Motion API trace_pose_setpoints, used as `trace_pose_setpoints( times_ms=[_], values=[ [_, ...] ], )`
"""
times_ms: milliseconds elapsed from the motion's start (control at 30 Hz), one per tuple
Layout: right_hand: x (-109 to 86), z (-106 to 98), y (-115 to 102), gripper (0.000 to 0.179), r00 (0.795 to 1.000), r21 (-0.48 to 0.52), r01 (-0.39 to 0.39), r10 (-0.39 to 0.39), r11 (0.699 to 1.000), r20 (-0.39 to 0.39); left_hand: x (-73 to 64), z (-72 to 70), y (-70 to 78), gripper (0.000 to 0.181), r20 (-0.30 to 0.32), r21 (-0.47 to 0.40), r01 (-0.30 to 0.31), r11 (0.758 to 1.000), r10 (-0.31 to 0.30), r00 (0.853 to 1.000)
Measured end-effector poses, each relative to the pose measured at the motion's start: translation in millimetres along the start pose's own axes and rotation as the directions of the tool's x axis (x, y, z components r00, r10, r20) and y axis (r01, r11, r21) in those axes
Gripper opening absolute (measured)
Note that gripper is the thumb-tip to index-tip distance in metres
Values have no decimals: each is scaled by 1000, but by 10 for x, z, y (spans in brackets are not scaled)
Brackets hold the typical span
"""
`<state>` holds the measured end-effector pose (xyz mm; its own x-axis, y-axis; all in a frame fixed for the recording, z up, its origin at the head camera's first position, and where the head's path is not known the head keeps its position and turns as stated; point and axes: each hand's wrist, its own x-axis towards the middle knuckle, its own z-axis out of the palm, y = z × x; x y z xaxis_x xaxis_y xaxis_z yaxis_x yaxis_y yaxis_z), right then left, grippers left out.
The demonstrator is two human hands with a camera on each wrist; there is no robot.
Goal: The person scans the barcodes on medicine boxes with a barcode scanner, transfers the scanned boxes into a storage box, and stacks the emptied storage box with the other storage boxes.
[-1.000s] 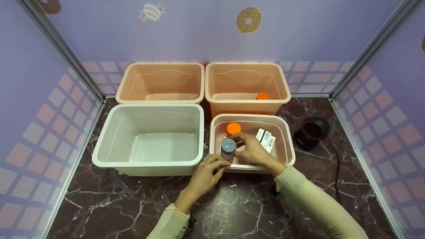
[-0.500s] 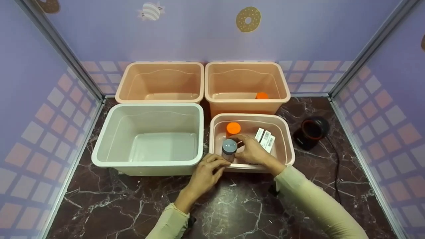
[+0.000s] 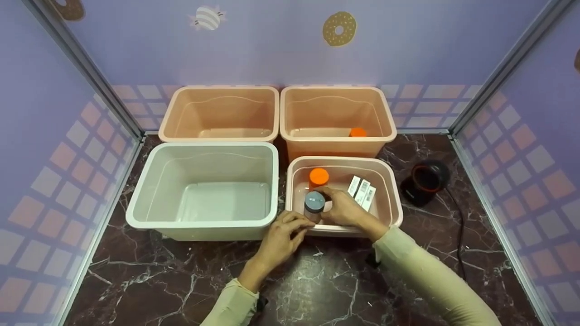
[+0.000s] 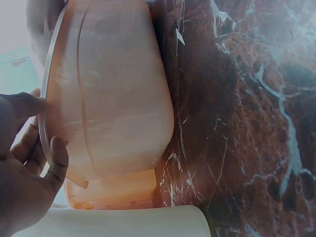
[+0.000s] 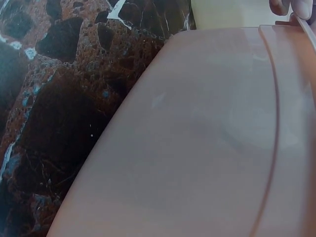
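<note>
In the head view my right hand (image 3: pixel 345 209) reaches into the small pale pink bin (image 3: pixel 394 199) and holds a bottle with a grey cap (image 3: pixel 314 200). The bottle is upright by the bin's near left corner; its lower part is partly hidden. My left hand (image 3: pixel 280 236) grips that corner's rim, with the thumb outside the wall in the left wrist view. Behind the grey-capped bottle stands an orange-capped bottle (image 3: pixel 319 176). Several small white boxes (image 3: pixel 364 191) lie to the right of my right hand. The right wrist view shows mostly the bin's outer wall (image 5: pixel 187 123).
A larger pale green-white bin (image 3: pixel 226 203) stands on the left. Two peach bins stand behind, the left one (image 3: pixel 219 108) and the right one (image 3: pixel 333 106), which contains an orange cap (image 3: pixel 358 132). A black round device (image 3: pixel 426 181) with a cable sits on the right of the marble-patterned table (image 3: pixel 317 290).
The grey-capped bottle has shifted slightly to the right and down in the head view, together with my right fingers. My left hand stays at the bin's corner.
</note>
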<state>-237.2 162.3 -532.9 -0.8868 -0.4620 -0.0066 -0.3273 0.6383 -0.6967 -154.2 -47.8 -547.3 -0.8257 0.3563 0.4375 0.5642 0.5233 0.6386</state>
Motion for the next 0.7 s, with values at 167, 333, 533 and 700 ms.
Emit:
trace_pose_setpoints(
  times_ms=[167, 333, 533, 700],
  values=[
    [-5, -3, -15, 65, 1000, -41, -18, 18, 999, -15, -3, 0, 0, 21, 8, -2, 5, 1000, -5, 1000],
    [-15, -10, -18, 64, 1000, -51, -28, 27, 998, -14, -2, 0, 3, 22, 4, -7, 0, 1000, 0, 1000],
    [-30, -27, -18, 59, 998, -59, -50, 48, 997, -26, -4, 8, 5, 23, -22, 5, -36, 999, 37, 999],
    [-49, -78, -33, 55, 996, -55, -43, 38, 998, -85, -3, 8, -1, 22, -23, 13, -35, 999, 35, 999]
  ],
)
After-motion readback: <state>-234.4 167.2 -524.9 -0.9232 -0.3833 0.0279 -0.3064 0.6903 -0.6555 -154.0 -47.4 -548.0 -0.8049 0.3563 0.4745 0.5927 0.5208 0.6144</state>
